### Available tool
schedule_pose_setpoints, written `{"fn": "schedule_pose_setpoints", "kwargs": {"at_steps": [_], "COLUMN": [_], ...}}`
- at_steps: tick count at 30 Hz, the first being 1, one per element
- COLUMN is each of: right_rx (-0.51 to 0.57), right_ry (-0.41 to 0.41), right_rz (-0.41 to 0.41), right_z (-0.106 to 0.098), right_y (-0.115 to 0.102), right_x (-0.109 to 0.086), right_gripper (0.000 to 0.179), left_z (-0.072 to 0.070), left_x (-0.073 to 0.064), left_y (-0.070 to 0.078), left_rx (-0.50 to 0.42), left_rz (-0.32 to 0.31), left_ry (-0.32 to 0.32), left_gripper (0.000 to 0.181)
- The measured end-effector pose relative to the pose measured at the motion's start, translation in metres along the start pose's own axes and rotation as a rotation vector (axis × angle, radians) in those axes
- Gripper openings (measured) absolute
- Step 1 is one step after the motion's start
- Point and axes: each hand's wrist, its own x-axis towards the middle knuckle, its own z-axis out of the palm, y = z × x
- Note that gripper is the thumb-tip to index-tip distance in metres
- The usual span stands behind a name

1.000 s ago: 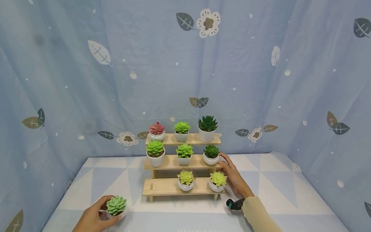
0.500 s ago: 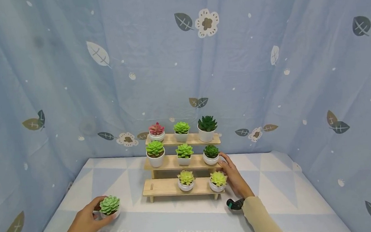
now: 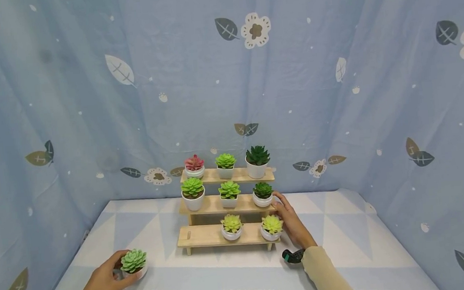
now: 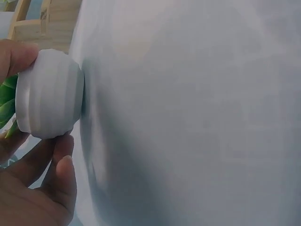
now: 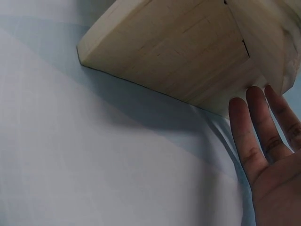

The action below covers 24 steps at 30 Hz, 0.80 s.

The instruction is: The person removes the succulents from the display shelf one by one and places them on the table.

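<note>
On the left of the head view my left hand (image 3: pixel 101 281) grips a small potted succulent (image 3: pixel 133 261) with pale green leaves. Its ribbed white pot (image 4: pixel 51 94) lies between thumb and fingers in the left wrist view, its base at or very close to the cloth. A three-tier wooden stand (image 3: pixel 206 234) stands in the middle. My right hand (image 3: pixel 290 220) is at the stand's right end, by the middle shelf. Straight fingers (image 5: pixel 244 134) reach the wooden side panel (image 5: pixel 164 52) in the right wrist view; the thumb is not seen there.
Several potted succulents fill the tiers, among them a red one (image 3: pixel 194 166), a dark green one (image 3: pixel 257 162) and two yellow-green ones on the bottom shelf (image 3: pixel 200 235). A black strap (image 3: pixel 293 255) sits at the right wrist. Patterned curtains (image 3: pixel 194 88) surround the cloth-covered table (image 3: pixel 194 286).
My left hand has shifted left with the potted succulent, away from the stand. The right hand stays at the stand's right end. The head view has shifted slightly.
</note>
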Motion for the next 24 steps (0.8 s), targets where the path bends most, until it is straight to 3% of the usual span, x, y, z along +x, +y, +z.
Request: {"fn": "schedule_pose_setpoints", "kwargs": {"at_steps": [14, 21, 24], "right_rx": [-0.015, -0.019, -0.021], "right_ry": [0.019, 0.021, 0.022], "right_rz": [0.021, 0.008, 0.003], "right_z": [0.001, 0.002, 0.001], "right_y": [0.000, 0.000, 0.001], "right_x": [0.000, 0.000, 0.000], "right_gripper": [0.064, 0.062, 0.061], "left_z": [-0.013, -0.023, -0.026], "left_x": [0.002, 0.000, 0.004], "left_y": [-0.007, 0.003, 0.011], "left_rx": [-0.037, 0.022, 0.043], "left_rz": [0.008, 0.191, 0.216], "left_ry": [-0.084, 0.007, 0.043], "left_gripper": [0.083, 0.072, 0.072]}}
